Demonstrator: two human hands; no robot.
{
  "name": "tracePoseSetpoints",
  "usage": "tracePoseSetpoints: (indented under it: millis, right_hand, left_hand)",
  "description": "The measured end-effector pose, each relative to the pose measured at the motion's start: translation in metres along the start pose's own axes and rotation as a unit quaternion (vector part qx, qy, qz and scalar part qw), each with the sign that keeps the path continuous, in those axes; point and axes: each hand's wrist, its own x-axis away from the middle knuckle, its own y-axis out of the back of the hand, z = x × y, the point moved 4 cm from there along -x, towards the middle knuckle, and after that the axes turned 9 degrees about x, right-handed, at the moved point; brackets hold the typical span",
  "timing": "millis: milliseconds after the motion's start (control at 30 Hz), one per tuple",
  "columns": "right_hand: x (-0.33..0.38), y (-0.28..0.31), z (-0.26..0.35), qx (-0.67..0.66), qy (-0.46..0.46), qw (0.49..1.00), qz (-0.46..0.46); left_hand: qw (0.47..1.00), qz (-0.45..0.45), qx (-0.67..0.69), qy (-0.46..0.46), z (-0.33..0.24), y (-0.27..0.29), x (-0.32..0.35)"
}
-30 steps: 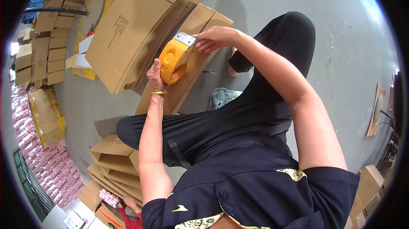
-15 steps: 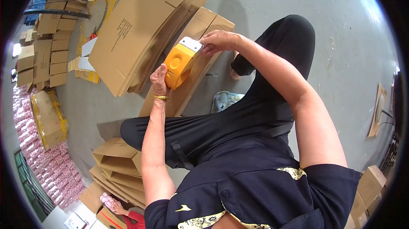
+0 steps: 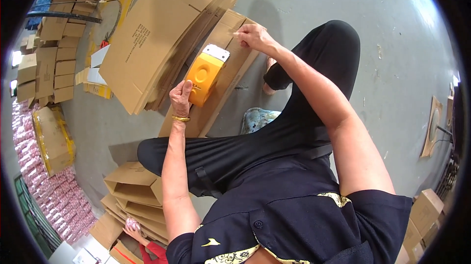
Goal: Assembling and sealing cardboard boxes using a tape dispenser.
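My left hand, with a gold bracelet at the wrist, is closed around the lower end of a yellow tape dispenser. The dispenser's white, metal-looking end points away from me, over a folded brown cardboard box. My right hand is closed, its fingertips pinched together just beyond the dispenser, above the box's far end. A gap separates those fingers from the dispenser; whatever they may pinch is too small to make out. Close on the left leans a stack of flat cardboard sheets.
Open cardboard boxes stand beside my left knee, with another person's hand and red sleeve near them. More boxes and pink packs are piled far left. A patterned cushion-like thing lies between my legs.
My right hand has moved off the dispenser's metal end, away from me, with its fingers now pinched. My left hand and the dispenser have shifted slightly left.
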Motion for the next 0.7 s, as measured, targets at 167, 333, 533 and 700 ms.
tracePoseSetpoints:
  millis: [167,333,533,700]
  right_hand:
    - [-0.048,0.106,-0.025,0.053,-0.055,0.967,-0.245]
    - [-0.084,0.117,-0.021,0.203,-0.034,0.955,-0.212]
    - [-0.107,0.110,-0.035,0.214,-0.064,0.960,-0.167]
    - [-0.108,0.104,-0.059,0.213,-0.129,0.961,-0.120]
  left_hand:
    - [0.994,-0.035,-0.100,-0.030,-0.010,0.018,0.009]
    - [0.998,-0.054,-0.020,0.012,-0.003,0.026,0.021]
    - [0.998,-0.057,-0.023,0.004,-0.005,0.021,0.020]
    - [0.996,-0.054,-0.065,-0.006,-0.004,0.025,0.016]
